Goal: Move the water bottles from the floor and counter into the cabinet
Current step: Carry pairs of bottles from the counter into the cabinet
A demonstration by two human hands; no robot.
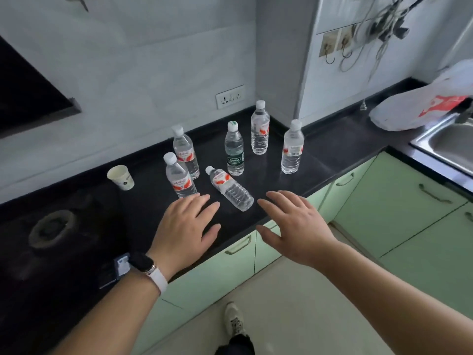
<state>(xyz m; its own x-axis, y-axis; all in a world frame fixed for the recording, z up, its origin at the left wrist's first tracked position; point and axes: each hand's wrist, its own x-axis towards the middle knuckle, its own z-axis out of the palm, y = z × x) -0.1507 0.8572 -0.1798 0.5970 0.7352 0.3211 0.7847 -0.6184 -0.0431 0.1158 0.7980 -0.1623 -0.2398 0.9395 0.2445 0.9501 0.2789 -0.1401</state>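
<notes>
Head view of a black counter (320, 155) above pale green cabinet doors (399, 201), all closed. At far left, a gas burner ring (51, 228) is set into the counter; beyond it stands a paper cup (120, 177). The left hand (188, 226), with a dark watch on a white strap (148, 269) at the wrist, hovers palm down over the counter edge, fingers spread and holding nothing. Just beyond its fingertips stands the near left bottle (179, 176), and directly behind that the rear left bottle (185, 152), both red-labelled and upright. Between the 2 hands, the lying bottle (229, 188) rests on its side, cap pointing away toward the wall. Behind it stands the green-labelled bottle (234, 149). Further right stand the back bottle (260, 128), nearest the wall corner, and the right bottle (292, 148). In total, 6 bottles sit on the counter. The right hand (294, 224) is likewise spread, empty, near the base of the lying bottle without touching it. At far right, a white plastic bag (419, 108) lies beside a steel sink (445, 147).
</notes>
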